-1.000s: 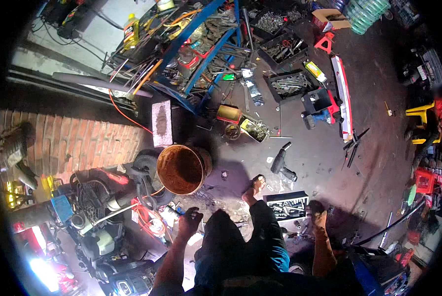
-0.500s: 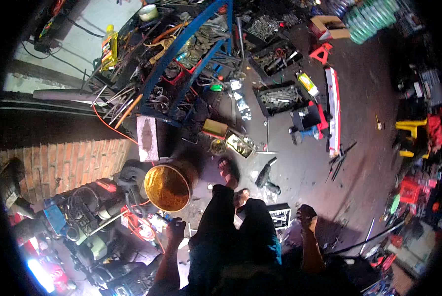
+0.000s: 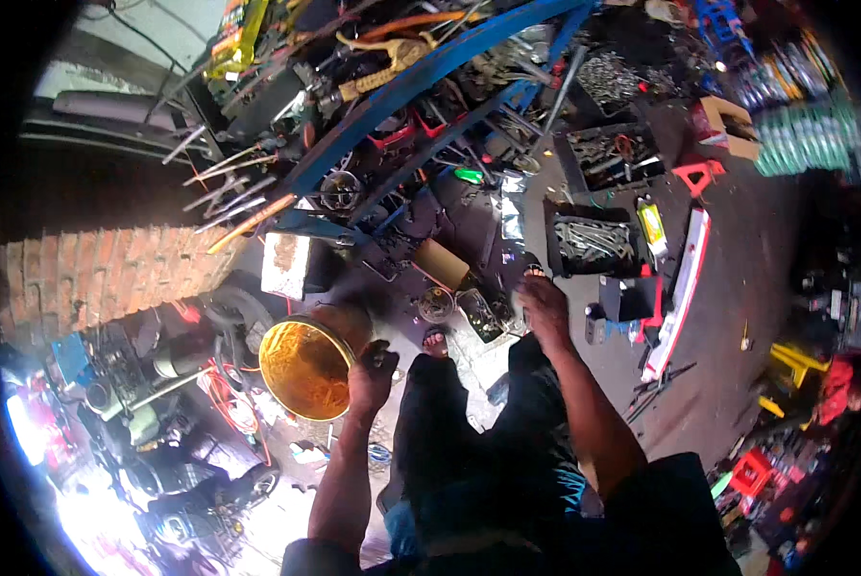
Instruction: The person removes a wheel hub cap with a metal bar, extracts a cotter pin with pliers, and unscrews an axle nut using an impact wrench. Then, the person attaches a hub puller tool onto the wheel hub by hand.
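Left hand (image 3: 370, 379) curled; right hand (image 3: 545, 307) forward

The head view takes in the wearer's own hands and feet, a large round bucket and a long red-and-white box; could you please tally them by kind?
Hands: 2 (left hand, right hand)
Feet: 2 (left foot, right foot)
Round bucket: 1
Long box: 1
Total: 6

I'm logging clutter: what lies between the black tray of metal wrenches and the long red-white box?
In the head view: a slim yellow packet and, lower in frame, a squarish black box.
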{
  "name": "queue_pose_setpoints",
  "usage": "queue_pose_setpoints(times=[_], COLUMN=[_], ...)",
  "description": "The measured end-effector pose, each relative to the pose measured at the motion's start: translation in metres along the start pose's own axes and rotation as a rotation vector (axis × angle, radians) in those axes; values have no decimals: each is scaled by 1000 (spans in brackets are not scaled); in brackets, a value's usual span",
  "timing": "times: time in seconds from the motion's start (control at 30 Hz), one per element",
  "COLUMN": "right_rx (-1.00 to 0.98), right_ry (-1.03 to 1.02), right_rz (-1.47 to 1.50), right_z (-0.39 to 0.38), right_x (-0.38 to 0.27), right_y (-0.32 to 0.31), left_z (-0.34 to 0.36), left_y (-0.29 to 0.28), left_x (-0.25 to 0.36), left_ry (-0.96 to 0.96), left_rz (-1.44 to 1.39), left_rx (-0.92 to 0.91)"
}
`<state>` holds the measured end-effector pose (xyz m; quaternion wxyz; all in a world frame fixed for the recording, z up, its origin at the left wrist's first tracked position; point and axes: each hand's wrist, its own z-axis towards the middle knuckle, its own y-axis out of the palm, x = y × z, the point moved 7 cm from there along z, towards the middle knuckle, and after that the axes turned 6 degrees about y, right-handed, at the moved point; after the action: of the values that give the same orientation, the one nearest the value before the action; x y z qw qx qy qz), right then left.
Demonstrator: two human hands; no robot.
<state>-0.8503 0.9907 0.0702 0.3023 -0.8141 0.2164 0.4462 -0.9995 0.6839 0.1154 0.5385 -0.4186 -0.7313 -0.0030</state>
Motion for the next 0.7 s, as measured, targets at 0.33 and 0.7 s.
queue_pose_setpoints(times=[0.33, 0.7], right_rx=[-468, -337], right_ry=[-241, -581], right_rz=[-647, -902], right_z=[220, 352], right_x=[88, 63], right_y=[193, 229], left_z=[184, 253], left_y=[112, 137], left_x=[-84, -171], left_ry=[236, 287], left_rz=[619, 1007], left_rx=[-111, -98])
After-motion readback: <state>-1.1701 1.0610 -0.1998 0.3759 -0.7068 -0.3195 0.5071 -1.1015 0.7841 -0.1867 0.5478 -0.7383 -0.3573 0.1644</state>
